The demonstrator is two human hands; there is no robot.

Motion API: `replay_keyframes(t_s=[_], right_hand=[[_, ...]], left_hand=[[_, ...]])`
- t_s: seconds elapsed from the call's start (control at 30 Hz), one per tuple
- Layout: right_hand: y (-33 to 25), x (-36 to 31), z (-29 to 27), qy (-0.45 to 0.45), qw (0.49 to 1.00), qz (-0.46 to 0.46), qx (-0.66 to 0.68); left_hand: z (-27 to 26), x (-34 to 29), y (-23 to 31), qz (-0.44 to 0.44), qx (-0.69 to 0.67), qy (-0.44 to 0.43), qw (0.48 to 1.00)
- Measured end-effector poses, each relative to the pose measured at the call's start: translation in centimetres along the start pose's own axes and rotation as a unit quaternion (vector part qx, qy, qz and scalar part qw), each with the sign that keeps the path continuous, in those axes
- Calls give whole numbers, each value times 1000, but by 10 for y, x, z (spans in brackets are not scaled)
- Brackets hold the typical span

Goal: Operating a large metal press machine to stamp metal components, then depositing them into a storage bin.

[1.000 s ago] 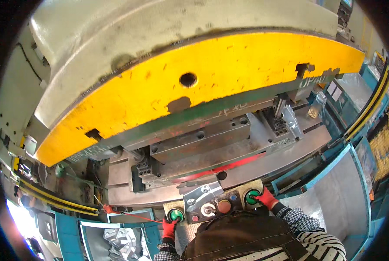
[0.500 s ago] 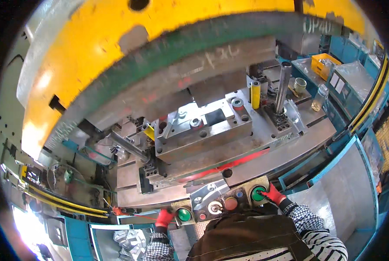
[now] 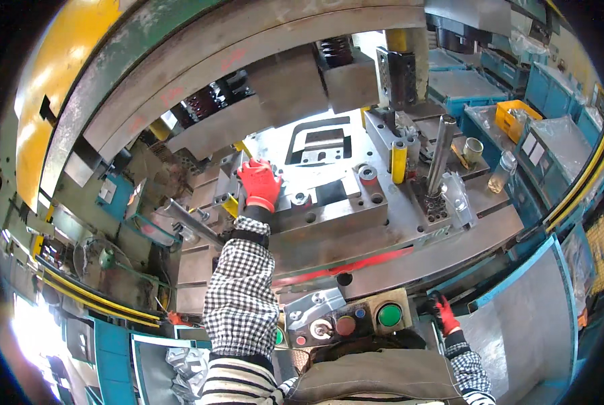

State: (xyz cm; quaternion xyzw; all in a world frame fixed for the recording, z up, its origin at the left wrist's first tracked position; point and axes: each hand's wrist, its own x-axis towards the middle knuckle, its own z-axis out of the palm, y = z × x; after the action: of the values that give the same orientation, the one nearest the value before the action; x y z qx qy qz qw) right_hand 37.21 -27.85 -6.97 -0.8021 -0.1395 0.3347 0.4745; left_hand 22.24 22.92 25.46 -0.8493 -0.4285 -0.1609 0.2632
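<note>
My left hand (image 3: 260, 183), in a red glove, reaches over the left end of the lower die block (image 3: 329, 214) of a press. Its fingers curl down there, and whatever lies under them is hidden. On the die's top lies a bright flat metal plate (image 3: 342, 181) beside round posts. My right hand (image 3: 443, 314), in a red glove with dark fingertips, hangs right of the control panel (image 3: 346, 325), fingers loosely stretched and holding nothing visible. A grey stamped metal bracket (image 3: 315, 305) rests on the panel, left of a large green button (image 3: 389, 314).
Above the lower die hangs the raised upper die (image 3: 281, 88). A steel guide post (image 3: 441, 155) and a yellow cylinder (image 3: 398, 162) stand at the right. Metal parts fill a bin (image 3: 187, 371) at lower left; a blue-edged metal chute (image 3: 518, 317) lies at right.
Both hands have left the green buttons. My left hand has moved forward onto the die, and my right hand has shifted off to the right. The upper die has risen.
</note>
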Motion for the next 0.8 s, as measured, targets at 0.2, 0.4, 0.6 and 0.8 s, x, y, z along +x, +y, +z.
replay_keyframes(t_s=[0.2, 0.4, 0.6, 0.8], right_hand=[[-72, 47, -79, 118, 942, -172, 261], [-151, 163, -117, 311, 906, -235, -163], [-137, 244, -142, 180, 926, -117, -311], [-108, 291, -180, 162, 942, -181, -230]], left_hand=[[12, 8, 6, -8, -11, 109, 994], [-42, -33, -27, 40, -301, 255, 918], [-87, -180, -86, -96, -396, 255, 877], [-56, -337, -54, -132, -372, 17, 918]])
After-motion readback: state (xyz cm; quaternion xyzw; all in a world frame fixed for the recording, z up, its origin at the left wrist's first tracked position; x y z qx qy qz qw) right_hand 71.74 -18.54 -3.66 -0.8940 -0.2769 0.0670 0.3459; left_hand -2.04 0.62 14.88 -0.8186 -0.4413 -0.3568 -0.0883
